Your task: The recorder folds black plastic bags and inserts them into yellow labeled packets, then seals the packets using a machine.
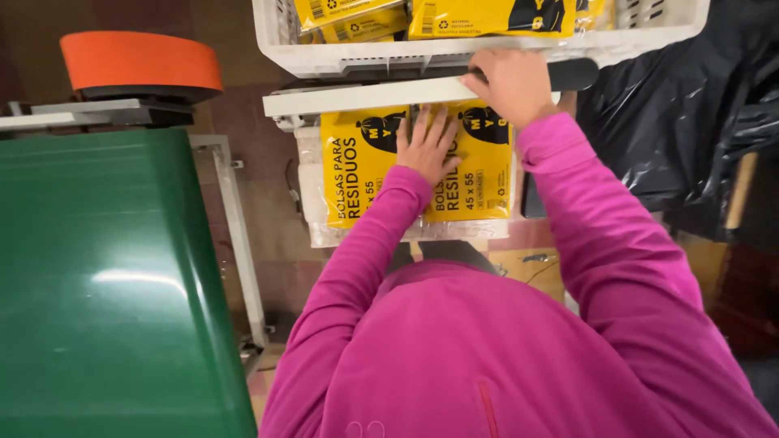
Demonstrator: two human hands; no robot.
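Two yellow packs (357,162) of bags in clear wrap lie side by side on a small sealing machine. My left hand (428,144) lies flat, fingers spread, across the seam between the two packs. My right hand (511,83) grips the black handle (572,75) of the white sealing bar (365,97), which is lowered across the packs' top edge. Both my arms are in magenta sleeves.
A white plastic crate (454,53) with more yellow packs stands just beyond the bar. A green conveyor belt (105,284) fills the left, with an orange roller (138,61) at its far end. Black plastic sheeting (690,105) lies at the right.
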